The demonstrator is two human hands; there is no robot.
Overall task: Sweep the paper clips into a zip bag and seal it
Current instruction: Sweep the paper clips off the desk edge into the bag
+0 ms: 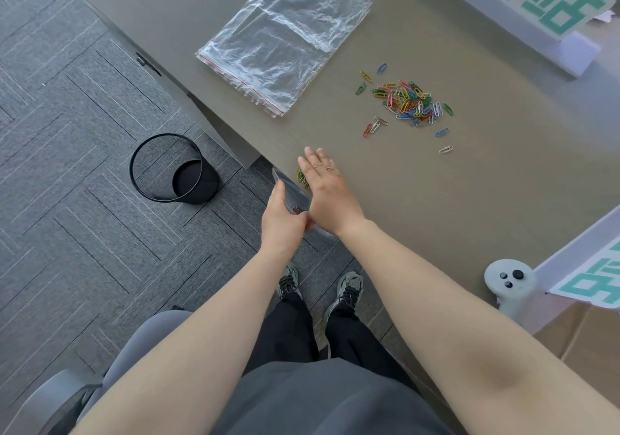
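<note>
My left hand point(281, 220) grips a clear zip bag point(292, 196) just below the table's near edge, its mouth toward the tabletop. A few clips show inside the bag. My right hand point(323, 184) lies flat with straight fingers on the table edge, against a small bunch of clips point(302, 175) beside the bag's mouth. A larger pile of coloured paper clips point(411, 102) lies farther out on the table, with a few strays around it.
A stack of spare clear zip bags point(285, 40) lies at the table's far left. A black mesh waste bin point(174, 169) stands on the carpet. A white controller point(510, 280) sits at the right edge beside white boards with green lettering point(550, 2).
</note>
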